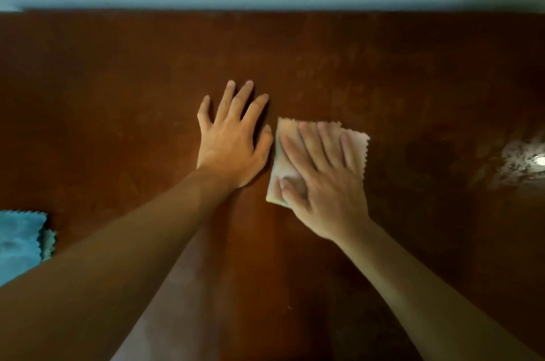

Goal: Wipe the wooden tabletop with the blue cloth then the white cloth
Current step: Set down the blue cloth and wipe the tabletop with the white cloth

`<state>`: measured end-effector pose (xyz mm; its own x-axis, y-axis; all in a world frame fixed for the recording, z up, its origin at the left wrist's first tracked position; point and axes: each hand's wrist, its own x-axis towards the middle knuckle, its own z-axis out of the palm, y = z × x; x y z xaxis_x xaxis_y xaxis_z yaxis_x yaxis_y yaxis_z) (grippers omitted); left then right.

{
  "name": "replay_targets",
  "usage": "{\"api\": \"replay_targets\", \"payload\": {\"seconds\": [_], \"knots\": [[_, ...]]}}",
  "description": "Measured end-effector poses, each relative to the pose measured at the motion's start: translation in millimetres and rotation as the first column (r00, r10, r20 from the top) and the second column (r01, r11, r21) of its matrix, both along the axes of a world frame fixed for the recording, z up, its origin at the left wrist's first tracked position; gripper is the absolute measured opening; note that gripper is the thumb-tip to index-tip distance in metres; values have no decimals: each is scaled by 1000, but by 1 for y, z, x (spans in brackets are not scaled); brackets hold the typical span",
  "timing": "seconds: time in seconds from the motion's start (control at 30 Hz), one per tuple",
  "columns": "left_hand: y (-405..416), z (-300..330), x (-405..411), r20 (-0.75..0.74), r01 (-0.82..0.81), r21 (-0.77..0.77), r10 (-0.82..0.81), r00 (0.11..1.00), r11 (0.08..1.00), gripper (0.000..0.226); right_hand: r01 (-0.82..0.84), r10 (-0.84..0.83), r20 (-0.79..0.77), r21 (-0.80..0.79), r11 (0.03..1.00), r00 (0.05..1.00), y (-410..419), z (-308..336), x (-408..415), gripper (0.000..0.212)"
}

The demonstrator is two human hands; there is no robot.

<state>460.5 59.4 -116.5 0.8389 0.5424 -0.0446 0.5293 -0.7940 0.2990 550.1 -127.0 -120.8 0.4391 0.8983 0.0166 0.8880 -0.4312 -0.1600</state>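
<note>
- Blue cloth lies set aside at the near left edge of the tabletop; the blue pass appears finished.
- Right hand, fingers flat and spread, presses the folded white cloth mid-table; second pass under way.
- Left hand rests spread just beside it.
- Far right shows smears; wiping appears unfinished.

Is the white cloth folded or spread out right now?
Folded. The white cloth shows a thick layered edge at its left side under the flat right hand, a compact pad on the tabletop.
</note>
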Motion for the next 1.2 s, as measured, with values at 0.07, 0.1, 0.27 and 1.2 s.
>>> {"api": "replay_targets", "payload": {"seconds": [0.07,0.1,0.27,1.2], "knots": [[-2,-4,-1,3,0,17,0,1000,1000,59,-12,12,-9,38,999,1000,-9,0,-5,63],[-3,-5,-1,12,-2,31,1,1000,1000,58,-19,20,-8,44,999,1000,-8,1,-4,64],[-4,-6,-1,68,-12,47,9,998,999,55,-55,53,-18,-80,995,998,28,2,36,66],[-5,-4,-1,62,-7,60,3,998,998,54,-53,56,18,-143,988,998,72,7,73,68]]}}
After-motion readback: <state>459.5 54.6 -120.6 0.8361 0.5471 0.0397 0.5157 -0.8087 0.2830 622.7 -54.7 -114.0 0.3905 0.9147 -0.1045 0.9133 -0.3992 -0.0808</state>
